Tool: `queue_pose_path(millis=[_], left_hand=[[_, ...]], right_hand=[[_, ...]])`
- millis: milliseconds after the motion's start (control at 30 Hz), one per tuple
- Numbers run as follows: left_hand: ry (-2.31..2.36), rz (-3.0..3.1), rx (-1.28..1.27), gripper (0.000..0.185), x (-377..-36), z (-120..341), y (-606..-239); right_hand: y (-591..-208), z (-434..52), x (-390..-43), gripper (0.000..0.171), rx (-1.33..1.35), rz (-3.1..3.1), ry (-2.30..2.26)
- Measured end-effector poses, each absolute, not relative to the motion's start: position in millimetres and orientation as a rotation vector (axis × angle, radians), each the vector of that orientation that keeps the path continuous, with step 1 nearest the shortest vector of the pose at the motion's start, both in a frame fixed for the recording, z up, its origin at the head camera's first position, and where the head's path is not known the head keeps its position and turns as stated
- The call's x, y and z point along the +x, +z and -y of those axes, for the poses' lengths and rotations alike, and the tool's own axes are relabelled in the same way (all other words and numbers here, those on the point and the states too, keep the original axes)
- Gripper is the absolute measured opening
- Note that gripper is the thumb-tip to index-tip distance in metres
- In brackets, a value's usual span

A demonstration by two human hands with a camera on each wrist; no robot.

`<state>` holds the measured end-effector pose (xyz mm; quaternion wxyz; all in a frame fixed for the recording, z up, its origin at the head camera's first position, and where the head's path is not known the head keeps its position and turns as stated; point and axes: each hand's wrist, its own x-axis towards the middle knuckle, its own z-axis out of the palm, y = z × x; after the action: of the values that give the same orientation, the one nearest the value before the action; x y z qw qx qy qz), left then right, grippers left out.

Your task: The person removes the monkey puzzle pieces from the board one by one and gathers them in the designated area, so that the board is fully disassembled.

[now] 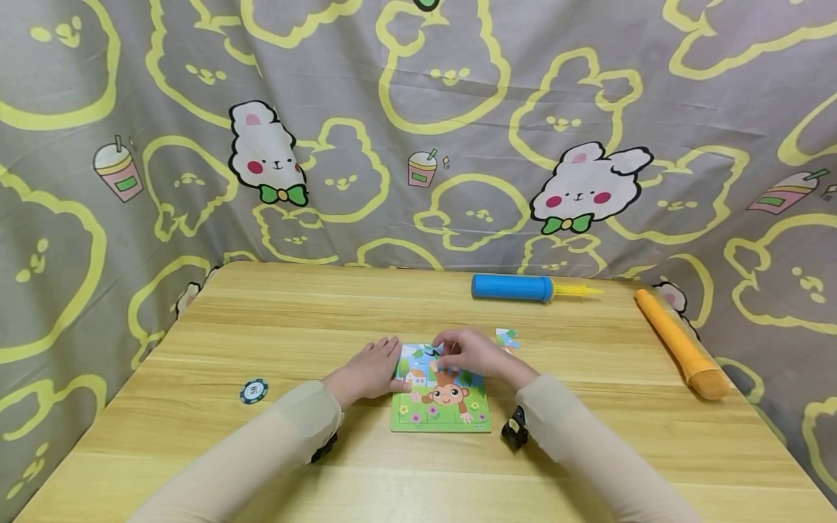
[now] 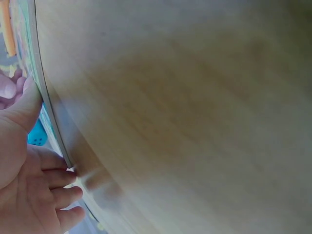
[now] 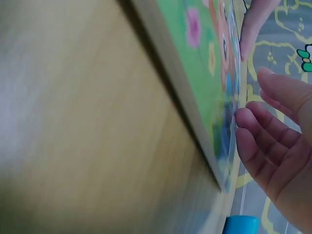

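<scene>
Puzzle [image 1: 445,414]: flat on the table [image 1: 196,450] between the two hands, its upper part beneath the right fingertips, a monkey picture showing.
Chip [image 1: 253,391]: well to the left of the left hand, on its own.
Left hand [image 1: 373,370]: fingers straight along the puzzle's left edge, thumb over the rim; it grips nothing. If it lifted or pushed sideways, the board might slide, with little else steadying that edge.
Tray: the puzzle's green-edged board, just right of the left hand, with picture pieces inside its border. A dark curved mark beside the right fingertips could be print or a gap; I cannot tell.
Right hand [image 1: 472,352]: fingers bent over the board; whether they pinch a piece, I cannot tell. A careless drag here could pop neighbouring pieces up.
Loose piece [image 1: 505,336]: outside the tray, just beyond the right wrist, whose sleeve might sweep it off.
Pump [image 1: 513,287]: farther beyond the right hand.
Orange tube [image 1: 680,345]: well to the right hand's right.
</scene>
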<state>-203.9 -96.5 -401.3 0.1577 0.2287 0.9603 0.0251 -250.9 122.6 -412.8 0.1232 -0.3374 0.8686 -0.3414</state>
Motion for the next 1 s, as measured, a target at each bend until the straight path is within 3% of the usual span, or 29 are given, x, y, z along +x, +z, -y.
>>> queue_pose_path(millis=[467, 1000], left_hand=[[0.068, -2.751, 0.653, 0.083, -203.8, 96.2, -400.9], [0.080, -2.751, 0.659, 0.081, -203.5, 96.7, -400.0]], right_hand=[[-411.0, -112.4, -247.2, 0.044, -1.044, -2.497, -0.711], [-414.6, -111.2, -253.4, 0.039, -1.078, -2.463, -0.766]])
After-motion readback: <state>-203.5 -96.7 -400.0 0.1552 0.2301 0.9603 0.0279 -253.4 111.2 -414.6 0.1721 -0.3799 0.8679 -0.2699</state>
